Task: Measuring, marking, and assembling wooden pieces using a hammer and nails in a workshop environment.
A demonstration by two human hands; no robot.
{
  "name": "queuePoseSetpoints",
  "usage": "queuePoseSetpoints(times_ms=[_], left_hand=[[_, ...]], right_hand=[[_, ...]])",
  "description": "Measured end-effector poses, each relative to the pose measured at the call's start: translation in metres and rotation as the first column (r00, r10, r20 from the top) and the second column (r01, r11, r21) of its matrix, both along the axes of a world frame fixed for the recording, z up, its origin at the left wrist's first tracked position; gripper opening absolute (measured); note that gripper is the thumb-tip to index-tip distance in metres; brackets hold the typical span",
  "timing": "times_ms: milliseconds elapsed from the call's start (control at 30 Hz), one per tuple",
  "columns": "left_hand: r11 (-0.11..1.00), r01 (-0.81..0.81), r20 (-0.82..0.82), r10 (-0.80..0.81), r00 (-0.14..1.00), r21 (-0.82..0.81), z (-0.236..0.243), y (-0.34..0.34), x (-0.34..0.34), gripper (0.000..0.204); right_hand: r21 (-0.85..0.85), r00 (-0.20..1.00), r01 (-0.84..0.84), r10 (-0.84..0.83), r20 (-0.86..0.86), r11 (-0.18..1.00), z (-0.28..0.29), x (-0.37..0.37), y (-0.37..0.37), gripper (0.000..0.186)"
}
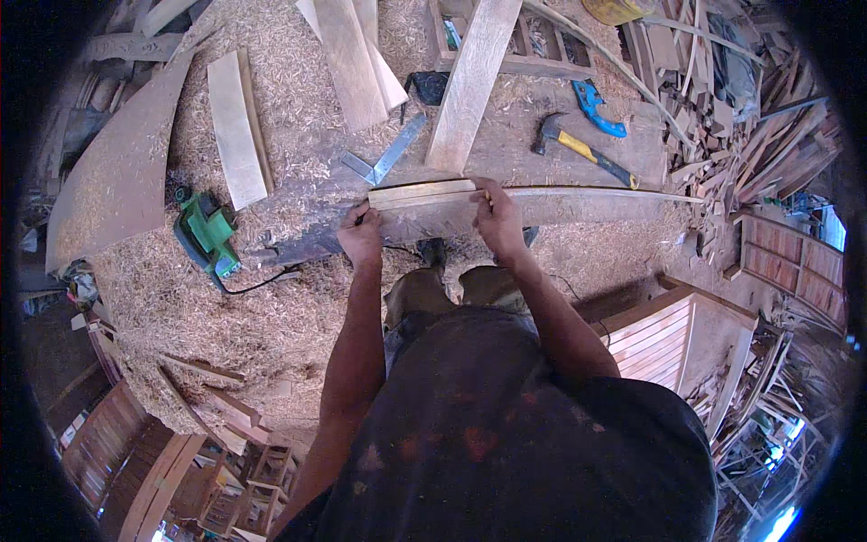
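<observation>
A short pale piece of wood (421, 193) lies at the near edge of the bench, spanning the space between my hands. My left hand (360, 237) grips its left end with bent fingers; a small dark thing shows at those fingertips, too small to name. At the right end, the fingers of my right hand (498, 222) are closed on the same piece. A long thin wooden strip (601, 191) runs rightward from beside my right hand along the bench edge. Just beyond the short piece lie a metal try square (388, 157) and a wide plank (471, 90).
A green power planer (208, 233) with a cord stands at the left. A hammer (587, 154), a blue-handled tool (598, 108) and a black tape measure (428, 88) lie on the bench (551, 140). Boards (237, 131) and wood shavings surround them; scrap wood (722, 135) piles up at right.
</observation>
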State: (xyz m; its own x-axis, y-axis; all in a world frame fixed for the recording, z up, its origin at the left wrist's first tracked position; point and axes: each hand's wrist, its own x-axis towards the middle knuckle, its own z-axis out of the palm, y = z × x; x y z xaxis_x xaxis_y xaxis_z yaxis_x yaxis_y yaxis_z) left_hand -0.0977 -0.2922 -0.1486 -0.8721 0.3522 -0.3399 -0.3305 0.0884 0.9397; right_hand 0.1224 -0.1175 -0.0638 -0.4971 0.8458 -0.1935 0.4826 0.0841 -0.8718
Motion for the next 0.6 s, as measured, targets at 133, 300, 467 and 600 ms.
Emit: queuePoseSetpoints(times_ms=[133, 300, 467, 600], left_hand=[[0.998, 0.025, -0.019, -0.026, 0.999, -0.052, 0.004, -0.001, 0.0, 0.017], [1.0, -0.003, 0.104, 0.001, 0.995, 0.026, 0.011, 0.0, 0.001, 0.016], [1.0, -0.019, 0.041, 0.018, 0.999, 0.022, 0.002, -0.001, 0.001, 0.016], [0.999, -0.004, 0.026, 0.004, 1.0, 0.034, -0.004, -0.002, 0.0, 0.016]], right_hand=[[-0.217, 0.992, 0.056, -0.078, -0.097, 0.975, 0.007, 0.001, -0.009, 0.022], [-0.841, 0.886, 0.058, -0.415, -0.205, 0.539, 0.025, -0.01, -0.004, 0.026], [-0.585, 0.984, 0.078, -0.158, -0.086, 0.808, 0.032, -0.032, -0.017, 0.038], [0.146, 0.984, -0.179, 0.178, 0.015, 0.973, 0.018, -0.052, -0.03, 0.027]])
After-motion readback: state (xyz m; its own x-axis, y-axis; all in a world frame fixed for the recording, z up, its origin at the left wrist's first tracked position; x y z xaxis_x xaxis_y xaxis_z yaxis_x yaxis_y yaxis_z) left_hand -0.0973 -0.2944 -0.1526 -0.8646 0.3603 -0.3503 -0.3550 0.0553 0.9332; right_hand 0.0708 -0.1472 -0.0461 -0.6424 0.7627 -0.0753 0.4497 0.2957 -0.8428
